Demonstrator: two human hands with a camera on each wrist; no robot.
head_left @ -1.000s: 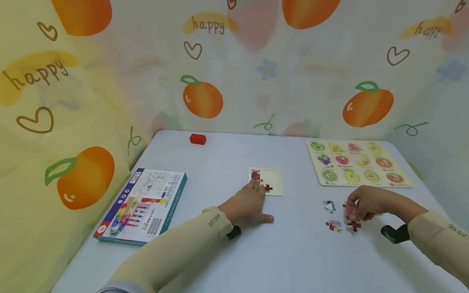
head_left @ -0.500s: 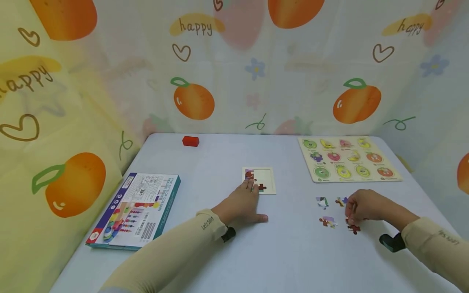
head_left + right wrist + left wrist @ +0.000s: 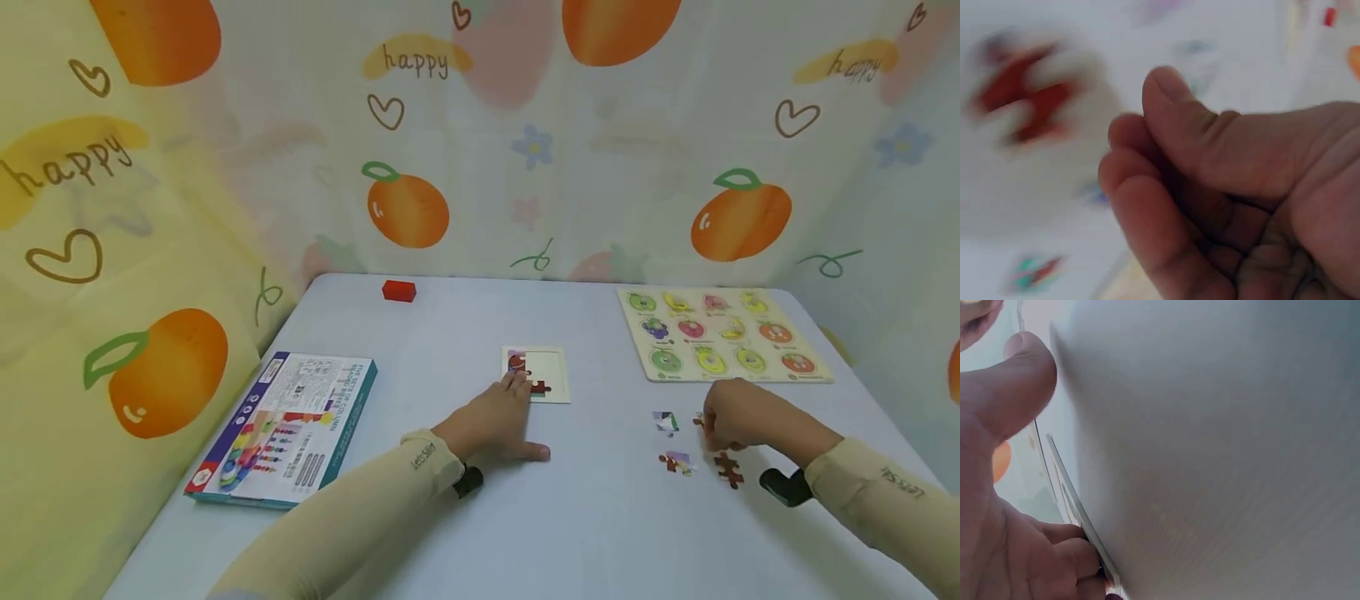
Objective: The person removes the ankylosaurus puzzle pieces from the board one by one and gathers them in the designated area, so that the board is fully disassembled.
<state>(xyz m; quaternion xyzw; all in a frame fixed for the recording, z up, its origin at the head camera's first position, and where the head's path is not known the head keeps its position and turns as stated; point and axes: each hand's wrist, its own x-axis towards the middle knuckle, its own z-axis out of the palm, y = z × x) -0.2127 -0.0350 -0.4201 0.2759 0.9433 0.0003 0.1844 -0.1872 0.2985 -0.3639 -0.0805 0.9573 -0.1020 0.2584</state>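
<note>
In the head view my left hand [image 3: 495, 423] rests its fingers on the lower left of a small pale puzzle tray [image 3: 566, 377], thumb spread on the table. Joined jigsaw pieces [image 3: 540, 387] lie along the tray's left and bottom. My right hand [image 3: 742, 423] hovers just above a red-brown jigsaw piece [image 3: 728, 469]; in the right wrist view its fingers are curled, thumb near the index finger, and no piece shows between them. Beside it lie a purple-and-brown piece [image 3: 677, 463], a green-and-white piece [image 3: 665, 423] and one piece [image 3: 698, 419] partly hidden by the hand.
A fruit puzzle board [image 3: 723, 335] lies at the back right. A flat toy box [image 3: 288, 425] is on the left, and a red block [image 3: 399, 291] near the far edge. A fruit-print cloth [image 3: 480, 167] hangs behind the white table [image 3: 450, 333].
My right hand has come off the red-brown piece and shifted slightly away from it; that piece now lies fully in sight. My left hand stays on the tray. The head view swayed a little.
</note>
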